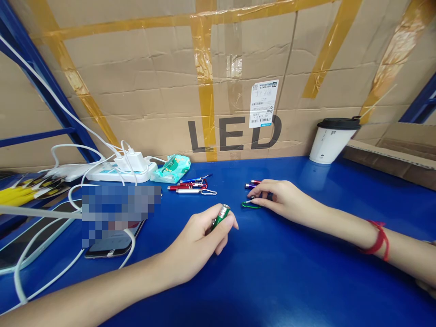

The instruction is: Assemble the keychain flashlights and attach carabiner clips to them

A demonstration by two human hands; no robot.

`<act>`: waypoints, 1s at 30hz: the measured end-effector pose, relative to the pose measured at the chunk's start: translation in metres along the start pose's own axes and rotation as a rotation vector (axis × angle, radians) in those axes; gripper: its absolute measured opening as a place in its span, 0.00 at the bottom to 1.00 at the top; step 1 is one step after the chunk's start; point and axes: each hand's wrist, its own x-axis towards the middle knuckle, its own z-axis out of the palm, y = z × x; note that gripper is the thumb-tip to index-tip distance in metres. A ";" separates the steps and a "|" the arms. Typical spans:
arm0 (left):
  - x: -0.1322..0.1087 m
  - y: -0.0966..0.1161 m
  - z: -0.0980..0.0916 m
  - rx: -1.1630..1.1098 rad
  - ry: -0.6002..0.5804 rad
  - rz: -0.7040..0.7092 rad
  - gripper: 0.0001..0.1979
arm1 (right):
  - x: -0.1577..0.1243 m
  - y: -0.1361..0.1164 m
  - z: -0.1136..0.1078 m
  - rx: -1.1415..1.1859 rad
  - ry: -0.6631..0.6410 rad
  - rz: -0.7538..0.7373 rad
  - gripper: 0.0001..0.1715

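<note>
My left hand (200, 238) is closed round a small green keychain flashlight (220, 216), whose silver head sticks up past my thumb. My right hand (284, 198) rests on the blue table (272, 272) a little further back, fingers bent and pinching at a green carabiner clip (250, 205). Just beyond its fingertips lie two more small flashlights (253, 184), one red and one purple. A red string bracelet (376, 240) sits on my right wrist.
Several keychain flashlights (192, 186) lie in a heap at centre left, next to a tissue pack (173, 168) and a white power strip (119, 172) with chargers and cables. A phone (109, 247) lies at left. A lidded white cup (332, 141) stands back right. Cardboard walls close off the rear.
</note>
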 end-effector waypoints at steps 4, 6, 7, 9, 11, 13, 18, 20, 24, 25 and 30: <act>0.000 0.001 0.000 -0.010 0.008 -0.002 0.15 | -0.002 -0.008 0.001 0.206 0.003 0.050 0.26; -0.001 0.002 0.000 -0.022 0.012 -0.006 0.15 | -0.004 -0.012 0.002 0.357 0.008 0.053 0.28; -0.001 0.002 0.000 -0.023 0.013 -0.009 0.15 | -0.004 -0.013 0.003 0.422 0.008 0.057 0.29; -0.002 0.003 0.000 -0.006 0.019 -0.005 0.15 | -0.005 -0.018 0.002 0.514 0.006 0.064 0.30; -0.002 0.002 0.001 0.022 0.029 0.008 0.15 | -0.006 -0.022 0.001 0.573 0.000 0.071 0.31; -0.002 0.002 0.001 0.042 0.032 0.021 0.16 | -0.008 -0.027 -0.001 0.625 -0.011 0.080 0.31; 0.000 0.002 0.001 0.053 0.030 0.004 0.16 | -0.012 -0.034 -0.002 0.662 -0.064 0.095 0.32; 0.000 0.002 0.000 0.057 0.028 0.001 0.16 | -0.014 -0.036 -0.002 0.665 -0.073 0.106 0.33; 0.000 0.004 -0.001 0.088 0.001 -0.004 0.15 | -0.019 -0.043 -0.002 0.697 -0.054 0.152 0.34; 0.000 0.006 -0.002 0.106 -0.007 -0.008 0.15 | -0.020 -0.045 -0.002 0.715 -0.054 0.157 0.33; 0.000 0.012 0.000 0.192 -0.041 0.037 0.13 | -0.024 -0.051 0.001 0.829 -0.124 0.132 0.32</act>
